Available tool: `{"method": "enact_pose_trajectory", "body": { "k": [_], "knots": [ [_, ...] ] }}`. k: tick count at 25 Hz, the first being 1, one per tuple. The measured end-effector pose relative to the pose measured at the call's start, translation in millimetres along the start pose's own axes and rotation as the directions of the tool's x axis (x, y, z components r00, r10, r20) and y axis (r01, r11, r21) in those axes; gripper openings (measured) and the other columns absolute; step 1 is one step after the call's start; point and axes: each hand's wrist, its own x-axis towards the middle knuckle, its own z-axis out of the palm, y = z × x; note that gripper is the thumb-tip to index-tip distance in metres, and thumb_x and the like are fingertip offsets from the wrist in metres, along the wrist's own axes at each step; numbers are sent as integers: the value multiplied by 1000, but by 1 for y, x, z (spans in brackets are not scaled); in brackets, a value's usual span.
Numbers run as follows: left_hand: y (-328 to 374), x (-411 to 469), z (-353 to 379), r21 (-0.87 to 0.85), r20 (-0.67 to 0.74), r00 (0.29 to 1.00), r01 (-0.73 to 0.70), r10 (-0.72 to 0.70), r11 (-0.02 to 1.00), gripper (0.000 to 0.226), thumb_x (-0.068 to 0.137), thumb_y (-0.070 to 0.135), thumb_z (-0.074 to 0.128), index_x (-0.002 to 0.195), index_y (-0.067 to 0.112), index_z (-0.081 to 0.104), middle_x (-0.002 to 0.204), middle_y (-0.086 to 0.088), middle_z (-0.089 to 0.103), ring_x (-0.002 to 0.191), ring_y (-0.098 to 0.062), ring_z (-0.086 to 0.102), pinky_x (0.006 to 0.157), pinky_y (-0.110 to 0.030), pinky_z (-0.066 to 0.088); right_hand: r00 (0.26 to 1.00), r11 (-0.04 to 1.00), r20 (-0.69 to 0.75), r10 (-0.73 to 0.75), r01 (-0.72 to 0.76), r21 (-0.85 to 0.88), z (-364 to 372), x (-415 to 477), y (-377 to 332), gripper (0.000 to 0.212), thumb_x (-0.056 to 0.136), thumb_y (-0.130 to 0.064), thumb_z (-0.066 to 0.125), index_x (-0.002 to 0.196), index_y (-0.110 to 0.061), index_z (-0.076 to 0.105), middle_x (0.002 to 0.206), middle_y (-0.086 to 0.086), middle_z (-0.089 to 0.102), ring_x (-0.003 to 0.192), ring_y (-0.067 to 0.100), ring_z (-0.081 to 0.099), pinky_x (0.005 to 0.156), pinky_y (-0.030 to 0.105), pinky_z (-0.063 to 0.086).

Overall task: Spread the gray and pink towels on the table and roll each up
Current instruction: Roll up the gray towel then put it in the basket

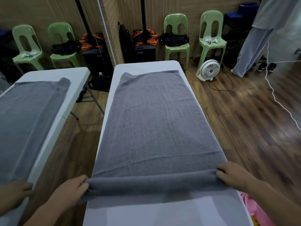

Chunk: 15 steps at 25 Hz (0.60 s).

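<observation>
A gray towel [154, 115] lies spread lengthwise along the white table [146, 211], reaching almost to its far end. Its near edge is turned over into a low roll [153, 181] across the table's width. My left hand [71, 190] grips the left end of that roll, fingers curled around it. My right hand [234, 175] presses on the right end, fingers over the fold. A bit of pink towel [254, 207] shows below the table's right edge, mostly hidden by my right forearm.
A mirror on the left repeats the table, towel and a hand [14, 191]. Green plastic chairs [176, 38] with dark bags line the far wall. A white floor fan [209, 70] and a white cable [276, 98] lie on the wooden floor to the right, near a standing person [254, 46].
</observation>
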Motion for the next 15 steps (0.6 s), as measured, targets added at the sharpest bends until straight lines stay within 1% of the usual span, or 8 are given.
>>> {"method": "enact_pose_trajectory", "body": {
  "k": [1,3,4,6,7,10,12,15],
  "knots": [
    [-4,7,3,89,-69,998,-3,9,996,5,89,31,59,94,31,60,87,3,64,84,-20,59,76,-40,54,997,999,-76,-12,9,-35,2,2,-1,21,79,-42,44,79,-27,59,80,-11,63,77,6,54,70,28,47],
    [1,12,15,272,-225,963,-84,149,958,26,84,32,64,109,24,63,108,-4,64,95,-24,58,78,-40,53,952,985,-275,-137,101,-141,7,-3,-8,11,83,-37,59,93,-36,62,93,-17,62,87,9,54,76,26,46],
    [9,9,24,304,-233,944,-157,233,939,35,81,37,64,113,25,62,114,-1,63,102,-23,58,84,-41,51,935,974,-298,-194,147,-174,11,-8,-16,15,83,-40,62,98,-37,62,96,-18,60,89,7,53,78,25,46],
    [29,-5,42,363,-127,921,-303,369,881,52,75,54,61,120,28,61,123,7,60,112,-19,56,99,-45,42,943,961,-230,-239,196,-193,25,-19,-26,37,77,-53,62,111,-37,60,105,-19,58,95,6,54,84,28,49],
    [35,-9,49,381,-88,918,-328,387,864,57,73,57,60,123,29,61,125,9,60,115,-18,56,103,-47,39,950,962,-203,-235,198,-185,36,-21,-28,48,73,-54,61,117,-35,59,110,-16,59,98,8,56,86,31,50],
    [21,-7,50,408,-55,967,-206,250,889,61,63,43,52,123,34,61,124,9,61,116,-20,57,100,-52,36,949,971,-237,-210,174,-162,50,-20,-16,55,63,-38,55,117,-33,61,110,-11,63,96,15,59,85,35,52],
    [7,-7,39,420,-44,985,-136,170,897,61,59,36,58,119,37,61,117,8,63,110,-20,58,90,-51,42,944,975,-254,-209,184,-122,44,-21,-8,48,60,-29,55,106,-39,61,99,-15,62,89,12,57,79,31,49],
    [-2,-8,29,367,-2,995,-88,95,926,48,55,33,57,102,36,64,99,9,67,94,-18,63,72,-40,48,967,986,-193,-163,156,-50,34,-22,-6,36,58,-21,61,81,-44,47,75,-23,53,73,5,49,67,26,41]
  ]
}}
